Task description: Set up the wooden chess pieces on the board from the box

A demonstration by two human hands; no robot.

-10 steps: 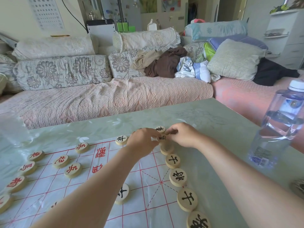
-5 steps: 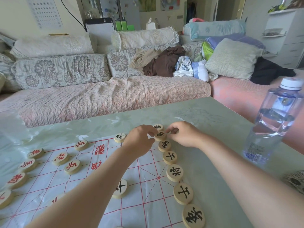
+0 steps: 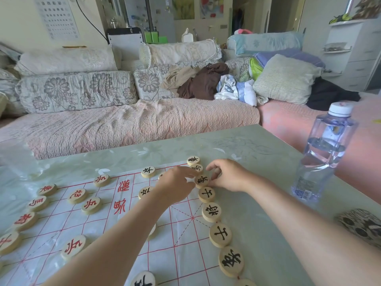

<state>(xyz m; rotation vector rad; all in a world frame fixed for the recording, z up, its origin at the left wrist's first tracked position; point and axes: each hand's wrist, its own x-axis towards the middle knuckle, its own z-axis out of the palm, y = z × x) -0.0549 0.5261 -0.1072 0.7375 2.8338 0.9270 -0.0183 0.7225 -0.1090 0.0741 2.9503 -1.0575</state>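
We are pinching the round black-lettered wooden piece (image 3: pixel 202 180) between left hand (image 3: pixel 177 183) and right hand (image 3: pixel 232 176) — centring it on the red-lined white board's (image 3: pixel 181 234) edge line.

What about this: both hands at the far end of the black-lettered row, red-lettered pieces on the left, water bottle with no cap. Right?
No: the head view shows the water bottle with its white cap on. The left hand and right hand are at the far end of the black-lettered row; red-lettered pieces lie left.
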